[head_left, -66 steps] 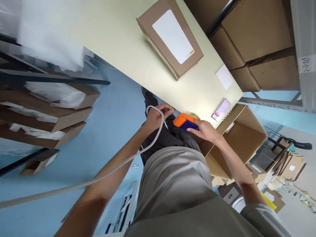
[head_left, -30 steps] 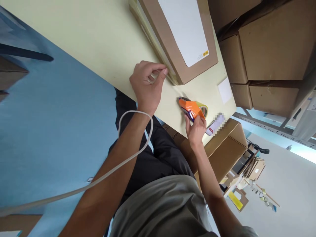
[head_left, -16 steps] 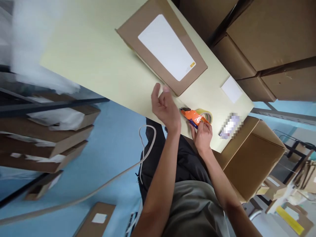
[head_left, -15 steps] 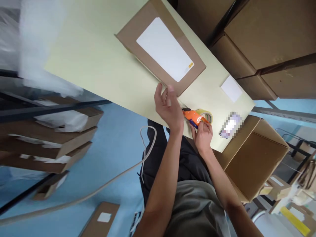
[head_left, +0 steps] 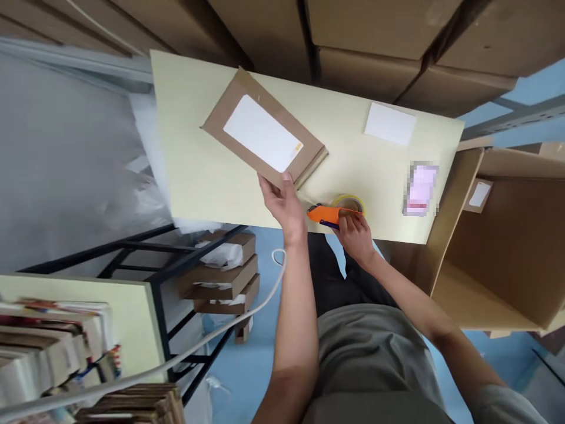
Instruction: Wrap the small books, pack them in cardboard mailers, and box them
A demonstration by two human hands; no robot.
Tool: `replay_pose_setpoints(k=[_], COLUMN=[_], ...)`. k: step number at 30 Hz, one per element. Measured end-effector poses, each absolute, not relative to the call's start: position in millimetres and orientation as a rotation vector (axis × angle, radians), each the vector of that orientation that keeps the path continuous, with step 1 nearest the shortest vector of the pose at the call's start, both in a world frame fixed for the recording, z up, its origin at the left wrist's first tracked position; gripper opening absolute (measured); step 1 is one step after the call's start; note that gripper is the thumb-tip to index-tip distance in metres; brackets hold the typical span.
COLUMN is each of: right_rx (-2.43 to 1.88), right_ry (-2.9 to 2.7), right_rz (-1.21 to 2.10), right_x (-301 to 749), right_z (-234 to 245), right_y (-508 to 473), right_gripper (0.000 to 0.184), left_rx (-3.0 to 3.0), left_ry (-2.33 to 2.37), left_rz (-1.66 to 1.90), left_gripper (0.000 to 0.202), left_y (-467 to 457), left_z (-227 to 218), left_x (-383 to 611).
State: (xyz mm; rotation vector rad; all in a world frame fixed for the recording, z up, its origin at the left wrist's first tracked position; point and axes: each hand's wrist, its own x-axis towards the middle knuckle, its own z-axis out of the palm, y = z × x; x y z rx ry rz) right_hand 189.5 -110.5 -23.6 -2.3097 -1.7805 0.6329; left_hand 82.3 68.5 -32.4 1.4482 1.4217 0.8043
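A flat brown cardboard box (head_left: 247, 112) with a white label lies tilted on the pale yellow table (head_left: 198, 176). My left hand (head_left: 281, 203) grips the box's near corner, thumb on top. My right hand (head_left: 353, 231) is closed on the handle of an orange tape dispenser (head_left: 327, 214) with a yellowish tape roll, which rests near the table's front edge, just right of my left hand.
A white card (head_left: 391, 123) and a blurred pink item (head_left: 421, 188) lie on the table's right part. An open cardboard carton (head_left: 507, 235) stands to the right. Stacked cartons (head_left: 366, 35) line the far side. Flat boxes (head_left: 220, 277) sit on a black rack below left. A white cable (head_left: 212, 335) crosses my left arm.
My left hand went from hovering open near the box to gripping its near corner. The right hand stayed on the tape dispenser. The view swung round, showing the whole table.
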Motion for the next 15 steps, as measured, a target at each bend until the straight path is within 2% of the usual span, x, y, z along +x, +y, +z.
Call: replay_pose_setpoints(k=[5, 8, 15], right_rx=[-2.292, -2.281, -2.478], right_ry=[-1.772, -1.841, -1.87], right_rz=[0.681, 0.651, 0.543], right_x=[207, 225, 287], right_z=[-9, -1, 19], right_y=[-116, -130, -166], right_gripper=[0.024, 0.029, 0.036], left_rx=[1.557, 1.619, 1.343], left_ry=[1.307, 1.265, 1.513], left_rz=[0.612, 0.528, 0.865], left_gripper=[0.068, 0.071, 0.083], left_y=[67, 63, 58], left_z=[-34, -35, -38], left_x=[80, 82, 91])
